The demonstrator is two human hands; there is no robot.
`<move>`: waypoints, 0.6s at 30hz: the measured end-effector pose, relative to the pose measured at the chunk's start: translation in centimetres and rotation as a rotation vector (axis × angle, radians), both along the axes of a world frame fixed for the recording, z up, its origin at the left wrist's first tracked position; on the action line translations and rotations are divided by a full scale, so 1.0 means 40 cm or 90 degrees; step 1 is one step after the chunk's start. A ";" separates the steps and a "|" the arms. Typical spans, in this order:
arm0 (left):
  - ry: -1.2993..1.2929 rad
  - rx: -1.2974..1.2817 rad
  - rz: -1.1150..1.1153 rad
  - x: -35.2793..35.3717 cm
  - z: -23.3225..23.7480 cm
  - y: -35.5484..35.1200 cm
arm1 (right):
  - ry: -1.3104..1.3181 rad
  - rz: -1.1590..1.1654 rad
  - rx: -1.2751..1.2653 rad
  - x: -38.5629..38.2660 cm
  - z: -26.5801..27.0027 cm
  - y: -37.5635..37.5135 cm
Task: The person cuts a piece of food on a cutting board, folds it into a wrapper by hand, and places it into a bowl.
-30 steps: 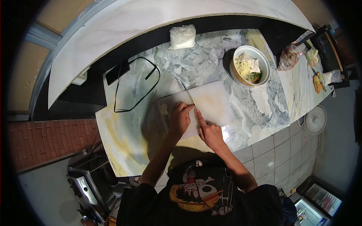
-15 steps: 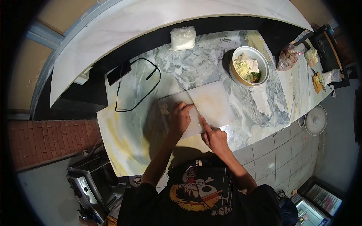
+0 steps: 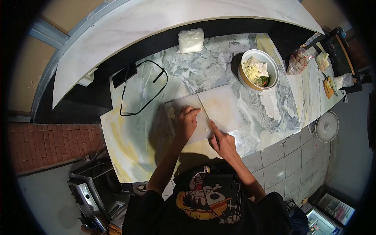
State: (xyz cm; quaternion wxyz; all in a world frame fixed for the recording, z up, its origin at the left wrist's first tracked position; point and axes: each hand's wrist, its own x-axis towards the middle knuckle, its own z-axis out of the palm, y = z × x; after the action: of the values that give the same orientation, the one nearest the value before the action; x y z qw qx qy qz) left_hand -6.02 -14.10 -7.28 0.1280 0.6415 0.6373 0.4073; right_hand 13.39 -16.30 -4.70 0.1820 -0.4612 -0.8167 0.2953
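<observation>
A white cutting board (image 3: pixel 225 107) lies near the counter's front edge. My right hand (image 3: pixel 223 144) is closed around a knife, its index finger stretched along the blade's spine. The thin knife blade (image 3: pixel 204 109) slants across the board, pointing away from me. Left of the blade, my left hand (image 3: pixel 188 122) pinches a small pale piece of food (image 3: pixel 200 109), too small to name; the fingertips are close beside the blade. Pale slices (image 3: pixel 171 113) rest at the board's left side. One small white bit (image 3: pixel 206 129) lies between my hands.
A tub (image 3: pixel 244 79) of shredded and chopped food stands at the back right. Behind the board is a bag of white powder (image 3: pixel 190 40). A black strap (image 3: pixel 145 105) and a dark phone (image 3: pixel 124 76) lie left. Further right are bagged foods (image 3: pixel 300 61).
The knife blade has shifted slightly, its tip now nearer the board's far edge. My left hand stays at nearly the same spot, and the pinched pale piece shows more clearly.
</observation>
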 end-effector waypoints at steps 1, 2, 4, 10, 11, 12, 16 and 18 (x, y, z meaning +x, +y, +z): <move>0.002 -0.008 0.000 0.000 0.005 0.000 | -0.005 0.005 -0.009 -0.002 0.002 0.001; 0.004 -0.017 0.000 0.001 0.007 -0.001 | -0.005 0.005 -0.010 -0.003 -0.002 0.000; 0.011 -0.014 0.002 0.002 0.006 -0.001 | -0.001 0.008 0.009 -0.003 -0.014 -0.001; -0.003 -0.009 -0.005 0.002 0.002 0.001 | -0.016 0.022 0.031 0.000 -0.032 -0.002; -0.005 -0.012 -0.005 0.001 0.002 0.001 | -0.016 0.023 0.031 0.000 -0.034 -0.002; -0.005 -0.013 -0.005 0.000 0.003 0.001 | -0.025 0.022 0.035 0.000 -0.036 -0.003; 0.008 -0.016 -0.003 0.000 0.001 0.002 | -0.028 0.025 0.038 0.002 -0.039 -0.004; 0.009 -0.018 0.000 0.001 0.001 0.002 | -0.033 0.028 0.033 0.004 -0.036 -0.004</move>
State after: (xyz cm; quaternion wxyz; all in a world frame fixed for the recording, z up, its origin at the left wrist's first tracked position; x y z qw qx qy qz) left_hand -6.00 -14.00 -7.22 0.1328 0.6426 0.6435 0.3940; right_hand 13.53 -16.46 -6.12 0.1661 -0.4456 -0.8385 0.2660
